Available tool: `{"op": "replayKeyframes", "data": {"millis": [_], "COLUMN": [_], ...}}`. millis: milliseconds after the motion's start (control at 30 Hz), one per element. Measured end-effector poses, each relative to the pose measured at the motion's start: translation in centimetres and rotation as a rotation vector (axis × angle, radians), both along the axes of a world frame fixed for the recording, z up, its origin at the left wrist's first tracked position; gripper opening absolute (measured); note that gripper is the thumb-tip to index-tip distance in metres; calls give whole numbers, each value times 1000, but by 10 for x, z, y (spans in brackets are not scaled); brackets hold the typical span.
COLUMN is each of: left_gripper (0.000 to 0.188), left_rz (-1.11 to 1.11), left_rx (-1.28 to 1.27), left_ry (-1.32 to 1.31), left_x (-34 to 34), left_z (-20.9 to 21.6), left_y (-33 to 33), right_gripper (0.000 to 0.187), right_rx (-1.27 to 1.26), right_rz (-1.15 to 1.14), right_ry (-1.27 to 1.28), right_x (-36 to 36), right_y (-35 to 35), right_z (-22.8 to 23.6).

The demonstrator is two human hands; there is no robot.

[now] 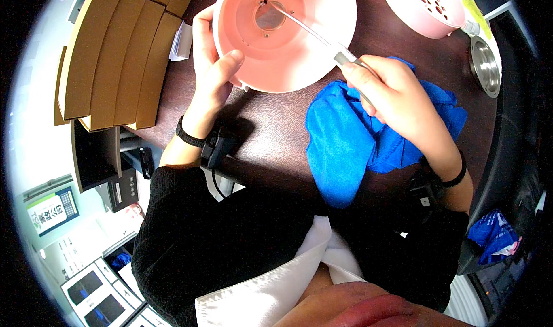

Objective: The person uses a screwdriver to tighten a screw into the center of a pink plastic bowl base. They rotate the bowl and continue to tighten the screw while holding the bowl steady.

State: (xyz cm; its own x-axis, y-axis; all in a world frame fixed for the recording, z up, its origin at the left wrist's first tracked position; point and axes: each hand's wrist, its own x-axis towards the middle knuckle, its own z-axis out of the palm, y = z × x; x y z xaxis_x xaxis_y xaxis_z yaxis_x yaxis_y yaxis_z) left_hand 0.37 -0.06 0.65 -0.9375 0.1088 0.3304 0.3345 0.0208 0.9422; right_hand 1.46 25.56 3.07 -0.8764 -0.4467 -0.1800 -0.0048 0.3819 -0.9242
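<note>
A crumpled blue cloth (351, 142) lies on the dark tabletop (271, 131) just in front of the person. Above it, the right hand (394, 93) is closed around the grey handle of a screwdriver (314, 33), whose thin shaft reaches into a pink plastic bowl-shaped housing (288, 30). The left hand (212, 67) grips the housing's rim, thumb inside. Farther off sit a pink perforated basket (425, 4), a small steel bowl (485, 66) and stacked cardboard (115, 56).
</note>
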Motion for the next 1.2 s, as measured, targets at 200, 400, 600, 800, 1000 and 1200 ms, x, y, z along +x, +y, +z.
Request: {"op": "replayKeyframes", "data": {"millis": [200,400,600,800,1000,1200], "left_gripper": [68,69,69,70,70,70], "left_rz": [13,10,-6,-5,4,2], "left_rx": [8,-9,-35,-65,-54,-79], "left_ry": [32,24,26,40,72,50], "left_x": [-1,0,0,0,0,1], "left_z": [-2,-1,-1,-3,-4,-3], "left_y": [2,3,1,-1,1,0], "right_gripper": [34,33,34,39,38,38], "right_rx": [-38,-33,-27,34,20,17], "right_rz": [53,79,39,-19,-22,-37], "right_ry": [10,58,61,49,25,12], "right_x": [1,2,4,4,4,6], "right_y": [2,0,-1,-2,-2,-2], "right_z": [-5,-10,-6,-3,-5,-1]}}
